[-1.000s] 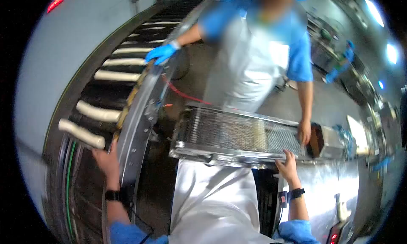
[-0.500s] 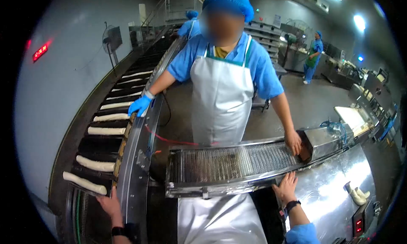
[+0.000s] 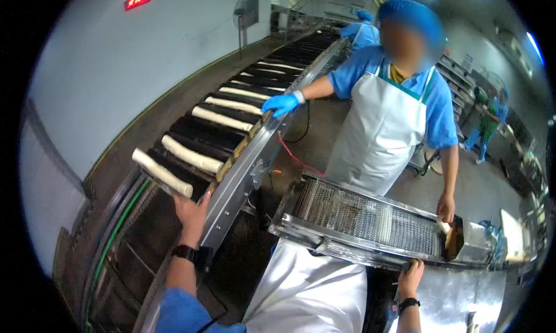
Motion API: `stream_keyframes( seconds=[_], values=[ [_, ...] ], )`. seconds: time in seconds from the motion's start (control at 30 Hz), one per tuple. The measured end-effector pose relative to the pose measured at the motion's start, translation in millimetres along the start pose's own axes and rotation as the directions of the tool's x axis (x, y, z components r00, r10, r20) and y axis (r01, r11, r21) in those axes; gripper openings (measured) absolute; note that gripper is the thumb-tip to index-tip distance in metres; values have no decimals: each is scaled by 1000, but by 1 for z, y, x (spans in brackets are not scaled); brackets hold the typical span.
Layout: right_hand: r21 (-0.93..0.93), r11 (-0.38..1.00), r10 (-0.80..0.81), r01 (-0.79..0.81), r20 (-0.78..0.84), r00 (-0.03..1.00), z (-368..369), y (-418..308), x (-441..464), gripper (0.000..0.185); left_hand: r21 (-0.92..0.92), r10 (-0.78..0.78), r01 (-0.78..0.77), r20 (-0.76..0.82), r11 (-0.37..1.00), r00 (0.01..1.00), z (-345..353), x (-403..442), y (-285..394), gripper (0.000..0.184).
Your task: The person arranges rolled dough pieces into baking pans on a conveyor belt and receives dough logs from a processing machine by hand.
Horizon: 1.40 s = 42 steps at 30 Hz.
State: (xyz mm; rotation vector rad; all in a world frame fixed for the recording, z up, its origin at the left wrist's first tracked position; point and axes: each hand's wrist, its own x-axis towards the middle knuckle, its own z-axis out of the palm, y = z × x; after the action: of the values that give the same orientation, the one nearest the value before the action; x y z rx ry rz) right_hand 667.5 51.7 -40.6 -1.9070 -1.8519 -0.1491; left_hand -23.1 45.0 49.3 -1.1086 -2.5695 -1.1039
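Observation:
My left hand [image 3: 191, 212] is at the near end of the sloping tray line, thumb and fingers apart. Its fingertips touch or almost touch the edge of the nearest dark tray [image 3: 200, 182], just under a long white dough roll [image 3: 162, 172]. Behind that lies another dough roll [image 3: 191, 153] in its own dark tray. My right hand [image 3: 410, 277] rests by the near frame of a small mesh-belt conveyor [image 3: 359, 211], its fingertips against the metal rim. No object shows in it, and part of its fingers is hard to make out.
Across the mesh conveyor stands a co-worker in a white apron [image 3: 376, 133]. Their gloved hand [image 3: 282, 104] is on the tray line's rail; their bare hand [image 3: 445, 208] is at a pale piece by the metal housing [image 3: 478, 240]. A steel table [image 3: 457, 298] lies right of me.
The view has swung left, so everything sits further right. My right hand has moved from the steel tabletop to the conveyor's rim. A pale piece now shows at the co-worker's bare hand.

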Motion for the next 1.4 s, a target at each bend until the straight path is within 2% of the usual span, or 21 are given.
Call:
stream_keyframes(
  seconds=[0.27,0.37,0.43,0.5,0.57,0.6,0.63,0.67,0.7,0.73,0.77,0.83,0.87,0.97,1.13,1.17,1.2,1.23,1.27,1.3,1.4],
  values=[
    [93,992,-71,82,-118,990,-2,0,13,51,34,-31,24,217,999,976,-36,0,4,106],
    [143,990,6,4,-71,997,-16,-36,28,56,-58,-83,109,347,992,934,-71,10,20,99],
    [158,985,-50,62,-80,996,-23,-58,38,56,96,-222,201,463,975,858,-82,22,11,88],
    [182,975,-106,125,-110,988,-26,-82,55,57,185,-264,202,421,962,868,-82,35,-1,78],
    [198,959,-180,204,-133,975,-32,-98,59,58,362,-374,210,481,908,793,-115,37,24,71],
    [203,956,-193,212,-111,975,-41,-108,60,57,370,-412,275,371,888,832,-123,35,38,56],
    [203,956,-192,211,-111,975,-46,-116,61,57,369,-411,274,372,888,832,-114,37,27,56],
    [210,948,-219,237,-107,970,-52,-121,60,57,119,-168,155,115,981,979,-96,39,6,50],
    [219,940,-246,263,-103,964,-55,-124,59,58,-85,35,-54,-209,995,977,-79,42,-14,44],
    [220,940,-245,263,-102,964,-57,-125,58,58,-87,72,-95,-232,992,970,-65,51,-27,50],
    [213,944,-239,253,-90,967,-59,-125,56,58,-84,73,-94,-229,992,971,-53,58,-32,50],
    [204,948,-232,244,-79,969,-59,-121,54,59,-396,-382,296,-158,869,910,-36,74,-38,65],
    [199,950,-233,242,-71,970,-57,-116,50,59,-251,-496,460,-107,852,862,-32,82,-43,75],
    [186,959,-209,214,-44,977,-61,-114,44,58,-297,-653,611,-59,734,755,-24,103,-78,72],
    [195,970,-137,147,-63,989,-57,-99,34,56,-501,-665,564,-33,657,746,-50,79,-114,44],
    [227,965,-127,131,-33,991,-57,-95,29,56,-580,-632,513,-5,633,775,-61,68,-121,39],
    [253,961,-113,108,3,994,-57,-93,27,55,-724,-483,395,96,566,870,-51,66,-163,37],
    [254,964,-79,81,-19,997,-56,-92,26,55,-802,-407,360,162,476,899,-39,69,-211,43],
    [273,959,-84,81,-1,996,-55,-91,27,54,-694,-549,438,73,571,833,-49,61,-202,48],
    [292,953,-97,86,23,995,-54,-91,29,53,-642,-533,490,146,589,833,-57,52,-208,56],
    [299,951,-82,75,12,997,-50,-90,31,53,-512,-646,622,161,592,746,-84,14,-145,77]
  ],
)
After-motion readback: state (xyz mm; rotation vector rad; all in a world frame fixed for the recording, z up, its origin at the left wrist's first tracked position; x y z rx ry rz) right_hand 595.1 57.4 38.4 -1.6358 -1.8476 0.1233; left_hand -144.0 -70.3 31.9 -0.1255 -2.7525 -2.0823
